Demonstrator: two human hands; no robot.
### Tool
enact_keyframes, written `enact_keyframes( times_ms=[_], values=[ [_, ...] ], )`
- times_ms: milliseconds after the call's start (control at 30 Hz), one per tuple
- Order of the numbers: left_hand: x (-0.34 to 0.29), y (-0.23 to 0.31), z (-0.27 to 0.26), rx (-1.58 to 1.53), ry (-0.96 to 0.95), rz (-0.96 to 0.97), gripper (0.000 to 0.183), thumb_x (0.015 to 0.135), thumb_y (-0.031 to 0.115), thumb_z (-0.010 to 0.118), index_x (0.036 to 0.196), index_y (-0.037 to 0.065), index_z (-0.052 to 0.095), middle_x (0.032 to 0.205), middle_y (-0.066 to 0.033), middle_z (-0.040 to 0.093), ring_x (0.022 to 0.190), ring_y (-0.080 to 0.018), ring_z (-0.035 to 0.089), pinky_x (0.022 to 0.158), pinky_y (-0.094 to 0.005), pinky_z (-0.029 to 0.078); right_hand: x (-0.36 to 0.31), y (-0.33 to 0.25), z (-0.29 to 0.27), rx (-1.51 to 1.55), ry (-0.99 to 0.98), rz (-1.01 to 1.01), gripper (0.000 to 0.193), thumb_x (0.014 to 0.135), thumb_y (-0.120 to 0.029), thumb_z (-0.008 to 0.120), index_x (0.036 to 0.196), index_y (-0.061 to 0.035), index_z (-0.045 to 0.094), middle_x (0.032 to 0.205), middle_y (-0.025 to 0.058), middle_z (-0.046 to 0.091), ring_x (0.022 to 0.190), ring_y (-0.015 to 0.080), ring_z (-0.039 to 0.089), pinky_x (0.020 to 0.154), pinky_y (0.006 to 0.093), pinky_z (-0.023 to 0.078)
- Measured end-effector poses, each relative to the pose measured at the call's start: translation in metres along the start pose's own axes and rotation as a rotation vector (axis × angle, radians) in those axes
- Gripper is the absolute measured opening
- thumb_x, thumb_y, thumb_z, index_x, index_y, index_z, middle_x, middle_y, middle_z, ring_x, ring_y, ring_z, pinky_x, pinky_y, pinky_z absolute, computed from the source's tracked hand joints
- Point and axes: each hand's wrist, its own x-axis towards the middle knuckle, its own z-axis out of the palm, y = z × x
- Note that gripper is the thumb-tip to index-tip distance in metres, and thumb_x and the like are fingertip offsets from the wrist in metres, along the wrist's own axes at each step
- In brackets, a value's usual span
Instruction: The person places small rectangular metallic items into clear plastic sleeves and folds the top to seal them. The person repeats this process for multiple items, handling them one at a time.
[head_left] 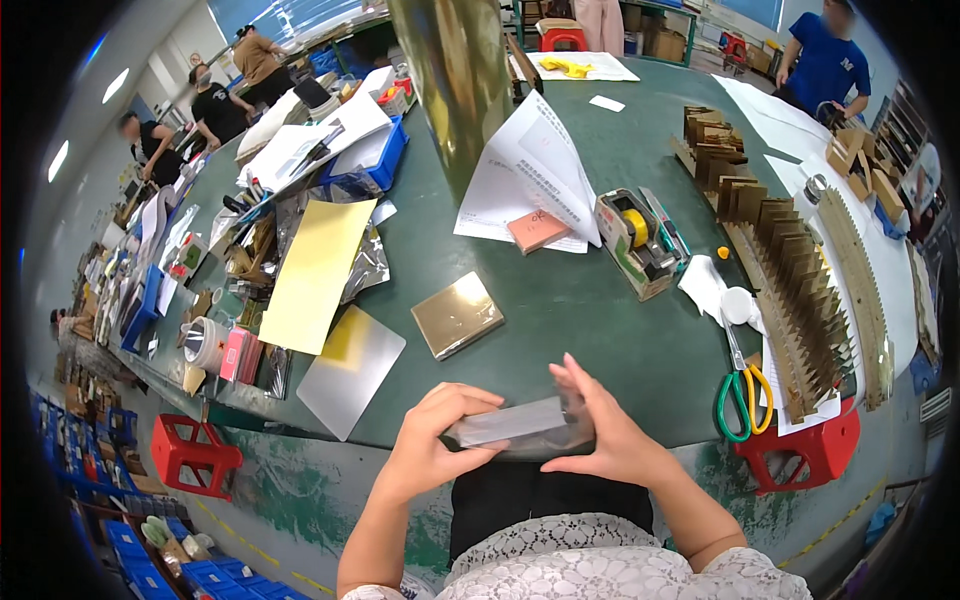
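At the table's near edge, a grey rectangular block (512, 424) sits in loose clear plastic film (574, 425). My left hand (440, 440) is closed on its left end, with the thumb below and the fingers above. My right hand (618, 438) is beside the other end, fingers stretched up and thumb apart, its palm side against or very near the film. Whether it touches the film is hard to tell. Just beyond my hands lies a shiny gold flat block (458, 315). A translucent plastic sheet (350, 375) rests to the left of it.
Green-and-yellow scissors (743, 400) and rows of brown toothed strips (775, 280) lie on the right. Ahead are a tape box (637, 245), a folded paper (530, 170) and a tall gold roll (450, 90). Yellow card (318, 270) and clutter fill the left. Other people stand farther off.
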Motion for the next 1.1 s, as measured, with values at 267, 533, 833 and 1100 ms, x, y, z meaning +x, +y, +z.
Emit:
enact_keyframes(
  times_ms=[267, 533, 833, 1100],
  values=[
    [-0.016, -0.010, 0.004, -0.091, 0.063, -0.032, 0.032, 0.068, 0.005, 0.085, 0.097, 0.003, 0.070, 0.103, -0.0106, 0.072, 0.090, -0.0233, 0.067, 0.076, -0.0321, 0.053, 0.020, 0.005, 0.008, -0.157, -0.103, -0.063, 0.091, 0.075, -0.008, 0.081, 0.153, -0.0086, 0.034, 0.112, 0.0092, 0.066, 0.106, 0.0291, 0.061, 0.099, 0.0417, 0.041],
    [-0.025, -0.036, 0.011, 0.004, 0.042, -0.002, 0.035, 0.065, 0.007, 0.083, 0.097, 0.003, 0.070, 0.102, -0.0106, 0.071, 0.092, -0.0270, 0.066, 0.083, -0.0361, 0.051, 0.041, -0.065, -0.038, -0.456, -0.195, -0.165, 0.082, 0.068, -0.004, 0.081, 0.143, -0.0096, 0.050, 0.105, 0.0035, 0.067, 0.098, 0.0250, 0.060, 0.088, 0.0368, 0.043],
    [-0.035, -0.047, 0.014, -0.037, 0.047, -0.067, 0.032, 0.061, 0.003, 0.076, 0.092, 0.006, 0.069, 0.099, -0.0065, 0.072, 0.092, -0.0245, 0.064, 0.084, -0.0346, 0.045, 0.039, -0.068, -0.037, -0.082, -0.045, 0.226, 0.060, 0.084, -0.002, 0.074, 0.140, -0.0041, 0.052, 0.087, 0.0015, 0.060, 0.082, 0.0115, 0.057, 0.078, 0.0279, 0.046],
    [-0.036, -0.051, 0.017, -0.055, 0.064, -0.044, 0.034, 0.059, 0.004, 0.077, 0.093, 0.006, 0.070, 0.101, -0.0068, 0.073, 0.091, -0.0236, 0.064, 0.082, -0.0344, 0.044, 0.025, -0.074, -0.057, 0.366, 0.310, -0.122, 0.042, 0.090, 0.002, 0.064, 0.131, 0.0009, 0.053, 0.092, 0.0050, 0.063, 0.084, 0.0103, 0.060, 0.078, 0.0248, 0.048]
  ],
)
